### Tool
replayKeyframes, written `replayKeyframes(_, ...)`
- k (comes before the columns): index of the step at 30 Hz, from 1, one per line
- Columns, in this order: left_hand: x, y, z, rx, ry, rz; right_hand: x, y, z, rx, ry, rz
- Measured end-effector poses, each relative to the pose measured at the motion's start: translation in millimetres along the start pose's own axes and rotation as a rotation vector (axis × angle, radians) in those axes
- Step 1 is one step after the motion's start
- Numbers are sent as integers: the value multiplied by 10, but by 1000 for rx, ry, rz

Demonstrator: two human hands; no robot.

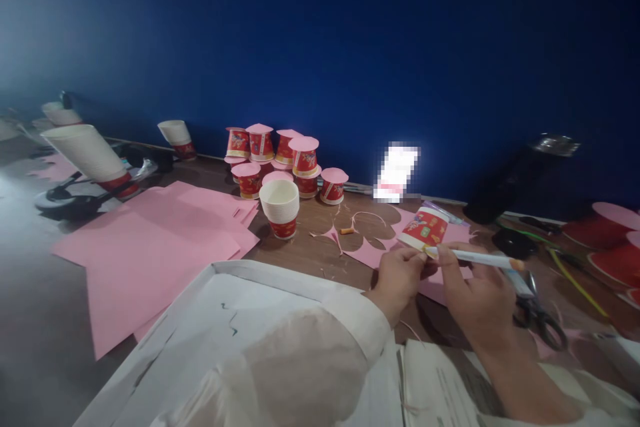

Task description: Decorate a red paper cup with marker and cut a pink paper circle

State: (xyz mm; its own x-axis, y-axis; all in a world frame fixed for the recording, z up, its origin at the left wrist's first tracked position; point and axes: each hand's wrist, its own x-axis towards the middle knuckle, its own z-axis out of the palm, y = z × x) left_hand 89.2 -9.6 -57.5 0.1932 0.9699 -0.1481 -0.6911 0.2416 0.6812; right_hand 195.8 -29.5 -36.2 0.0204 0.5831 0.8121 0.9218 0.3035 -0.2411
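My left hand (399, 280) is closed on the lower edge of a red paper cup (425, 225), which is tilted above cut pink paper (367, 253). Pinched in my right hand (477, 300) is a white marker (483, 257) with an orange end. Its tip meets the yellowish band along the cup's edge. Black-handled scissors (550, 330) lie just right of my right hand. An orange cap (347, 231) rests among thin pink paper strips left of the cup.
Red cups topped with pink discs (305, 153) stand stacked at the back. Nearer is a stack of paper cups (280, 203). Large pink sheets (165, 247) cover the left, beside a white tray or box lid (280, 283). A phone (397, 172) leans on the blue wall (320, 47).
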Motion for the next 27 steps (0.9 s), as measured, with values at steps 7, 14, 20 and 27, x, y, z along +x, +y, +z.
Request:
replayKeyframes(7, 9, -10, 6, 25, 24, 9, -1, 4, 19, 45, -4, -59)
replayKeyframes(14, -37, 35, 36, -6, 57, -16, 14, -20, -25, 79, 6, 8)
replayKeyframes(20, -132, 192, 110, -166, 117, -157, 56, -31, -135, 100, 119, 191)
replayKeyframes(27, -163, 194, 128, -159, 63, -90, 46, -46, -66, 117, 66, 66)
